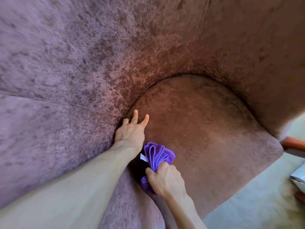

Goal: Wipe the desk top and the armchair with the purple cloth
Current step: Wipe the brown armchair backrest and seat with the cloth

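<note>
The armchair (99, 63), covered in mauve-brown velvet, fills almost the whole head view, its curved back wrapping around the rounded seat cushion (206, 129). My left hand (132, 129) rests with fingers spread at the seam where the seat meets the left inner side. Just below it my right hand (166, 180) grips the bunched purple cloth (156, 156), whose folds stick up over the seat's near left edge. A white tag shows on the cloth.
Pale carpet (247, 204) lies at the lower right. A reddish wooden piece (292, 144) pokes in at the right edge beside the chair, and a white object (298, 177) sits on the floor below it.
</note>
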Motion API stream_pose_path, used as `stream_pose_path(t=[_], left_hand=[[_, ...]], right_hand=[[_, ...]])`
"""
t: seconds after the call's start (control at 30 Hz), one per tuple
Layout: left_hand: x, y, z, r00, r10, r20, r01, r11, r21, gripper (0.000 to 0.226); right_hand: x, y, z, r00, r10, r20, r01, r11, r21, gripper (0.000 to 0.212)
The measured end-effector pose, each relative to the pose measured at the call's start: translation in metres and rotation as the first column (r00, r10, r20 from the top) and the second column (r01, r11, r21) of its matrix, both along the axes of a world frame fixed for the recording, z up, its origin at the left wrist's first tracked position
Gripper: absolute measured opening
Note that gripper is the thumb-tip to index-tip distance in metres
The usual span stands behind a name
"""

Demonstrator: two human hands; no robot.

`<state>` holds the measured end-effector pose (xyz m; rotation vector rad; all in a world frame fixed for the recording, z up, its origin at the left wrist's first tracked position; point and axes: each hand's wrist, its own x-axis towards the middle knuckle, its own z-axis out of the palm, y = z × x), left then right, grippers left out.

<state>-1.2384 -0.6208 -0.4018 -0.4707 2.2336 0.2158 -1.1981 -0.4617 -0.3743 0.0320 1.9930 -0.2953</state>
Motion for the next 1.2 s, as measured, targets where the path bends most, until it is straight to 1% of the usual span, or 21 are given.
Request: stream_pose_path(t=[0.1, 0.17, 0.23, 0.3, 0.4, 0.5, 0.57, 0.63, 0.67, 0.7, 0.77, 0.8, 0.83, 0.9, 0.93, 0.97, 1.0, 1.03, 1.1, 1.17, 1.2], left_hand=[[-0.001, -0.006, -0.003, 1.000, -0.018, 0.026, 0.017, 0.999, 0.033, 0.089], [-0.002, -0.008, -0.006, 0.999, -0.017, 0.038, 0.015, 0.999, 0.042, 0.088], [-0.003, -0.008, -0.008, 0.998, -0.008, 0.056, 0.006, 0.999, 0.045, 0.086], [-0.003, -0.008, -0.010, 0.998, -0.020, 0.054, 0.018, 0.999, 0.043, 0.085], [-0.005, -0.010, -0.011, 0.997, -0.030, 0.070, 0.027, 0.999, 0.046, 0.080], [-0.011, -0.013, -0.008, 0.992, -0.070, 0.103, 0.065, 0.997, 0.046, 0.076], [-0.017, -0.016, -0.002, 0.985, -0.115, 0.129, 0.107, 0.992, 0.065, 0.084], [-0.025, -0.024, 0.002, 0.984, -0.098, 0.147, 0.084, 0.991, 0.103, 0.089], [-0.027, -0.028, 0.005, 0.988, -0.061, 0.142, 0.043, 0.991, 0.127, 0.086], [-0.029, -0.033, 0.007, 0.993, -0.006, 0.118, -0.011, 0.989, 0.145, 0.080], [-0.032, -0.041, 0.009, 0.981, 0.192, 0.035, -0.195, 0.963, 0.185, 0.068], [-0.034, -0.043, 0.008, 0.942, 0.336, 0.006, -0.329, 0.917, 0.226, 0.063], [-0.038, -0.045, 0.007, 0.879, 0.477, -0.011, -0.454, 0.844, 0.284, 0.057], [-0.047, -0.047, 0.009, 0.676, 0.737, 0.025, -0.681, 0.611, 0.403, 0.043], [-0.054, -0.047, 0.008, 0.563, 0.824, 0.069, -0.747, 0.472, 0.468, 0.038], [-0.058, -0.046, 0.008, 0.513, 0.854, 0.081, -0.754, 0.404, 0.518, 0.034], [-0.062, -0.045, 0.011, 0.552, 0.832, 0.059, -0.718, 0.438, 0.542, 0.027], [-0.064, -0.043, 0.013, 0.631, 0.776, 0.005, -0.646, 0.522, 0.557, 0.019], [-0.059, -0.038, 0.014, 0.791, 0.599, -0.125, -0.462, 0.718, 0.521, 0.027], [-0.046, -0.035, 0.014, 0.909, 0.397, -0.130, -0.311, 0.851, 0.422, 0.040], [-0.038, -0.035, 0.012, 0.949, 0.298, -0.099, -0.243, 0.897, 0.370, 0.042]], right_hand=[[0.001, 0.005, 0.013, 0.994, -0.106, -0.019, 0.105, 0.993, -0.060, 0.043], [-0.013, 0.008, 0.015, 0.958, -0.237, -0.159, 0.222, 0.969, -0.108, 0.046], [-0.042, 0.001, 0.011, 0.881, -0.360, -0.308, 0.320, 0.931, -0.173, 0.041], [-0.075, -0.014, -0.002, 0.857, -0.397, -0.327, 0.359, 0.917, -0.173, 0.036], [-0.088, -0.036, -0.018, 0.949, -0.263, -0.174, 0.245, 0.962, -0.122, 0.048], [-0.058, -0.035, -0.011, 0.998, -0.067, -0.019, 0.066, 0.996, -0.059, 0.057], [-0.037, -0.026, -0.003, 0.998, 0.033, 0.049, -0.031, 0.998, -0.046, 0.055], [-0.025, -0.021, 0.008, 0.998, 0.041, 0.046, -0.038, 0.997, -0.064, 0.048], [-0.024, -0.021, 0.013, 1.000, -0.001, 0.009, 0.002, 0.997, -0.076, 0.041], [-0.028, -0.022, 0.019, 0.995, -0.093, -0.042, 0.088, 0.991, -0.099, 0.036], [-0.050, -0.028, 0.022, 0.928, -0.335, -0.161, 0.310, 0.937, -0.161, 0.032], [-0.067, -0.034, 0.020, 0.885, -0.414, -0.215, 0.379, 0.906, -0.187, 0.032], [-0.085, -0.042, 0.016, 0.865, -0.437, -0.248, 0.395, 0.896, -0.202, 0.032], [-0.113, -0.061, 0.002, 0.899, -0.365, -0.241, 0.321, 0.925, -0.204, 0.037], [-0.119, -0.072, -0.006, 0.925, -0.309, -0.220, 0.267, 0.943, -0.200, 0.043], [-0.119, -0.079, -0.012, 0.946, -0.268, -0.183, 0.231, 0.952, -0.202, 0.048], [-0.115, -0.083, -0.018, 0.960, -0.242, -0.140, 0.211, 0.956, -0.206, 0.051], [-0.108, -0.083, -0.021, 0.972, -0.212, -0.103, 0.188, 0.961, -0.205, 0.054], [-0.089, -0.072, -0.021, 0.997, -0.070, -0.045, 0.061, 0.985, -0.163, 0.055], [-0.069, -0.057, -0.021, 0.996, 0.084, -0.038, -0.088, 0.991, -0.102, 0.055], [-0.060, -0.052, -0.020, 0.989, 0.141, -0.053, -0.145, 0.986, -0.086, 0.055]])
